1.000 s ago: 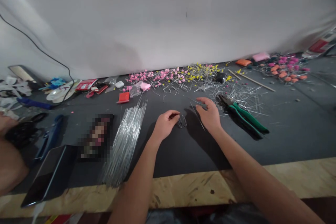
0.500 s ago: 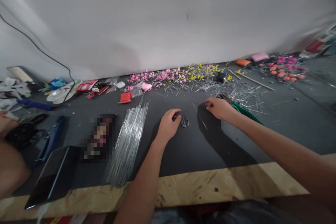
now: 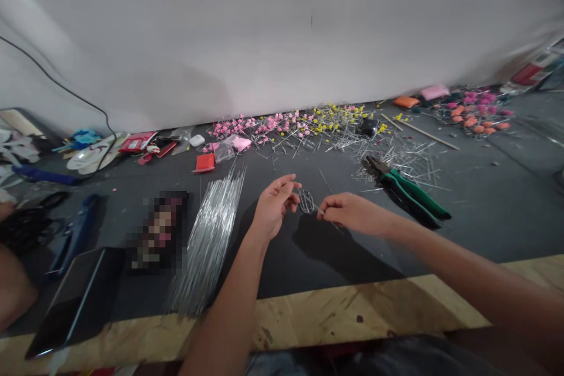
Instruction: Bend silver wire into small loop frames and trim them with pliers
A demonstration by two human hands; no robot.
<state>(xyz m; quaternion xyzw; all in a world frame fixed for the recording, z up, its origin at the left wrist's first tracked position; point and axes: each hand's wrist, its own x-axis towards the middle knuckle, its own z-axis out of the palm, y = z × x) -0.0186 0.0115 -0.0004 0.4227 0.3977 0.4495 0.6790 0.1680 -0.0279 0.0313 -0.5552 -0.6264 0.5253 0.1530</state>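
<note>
My left hand (image 3: pixel 275 202) has its fingertips closed at the left edge of a small oval wire frame (image 3: pixel 306 202) with crossing bars, held just over the dark tabletop. To the right of the frame, my right hand (image 3: pixel 346 211) pinches a thin piece of wire (image 3: pixel 320 210) whose end reaches the frame's right side. Another straight wire (image 3: pixel 325 179) shows on the table behind my right fingers, its lower part hidden. Green-handled pliers (image 3: pixel 408 191) lie open-jawed or nearly so beyond the right hand; their exact jaw position is unclear.
A bundle of straight wires (image 3: pixel 214 235) lies left of my left arm. Pink- and yellow-tipped wires (image 3: pixel 282 124) are heaped along the wall, with loose cut wires (image 3: pixel 409 158) at right. A dark tablet (image 3: pixel 79 294) and blue tool (image 3: pixel 77 232) lie left, near another person's arm (image 3: pixel 15 288).
My right hand has come left and nearer me, bringing a wire to the frame and uncovering the pliers. The wire frame is now raised and tilted at my left fingertips.
</note>
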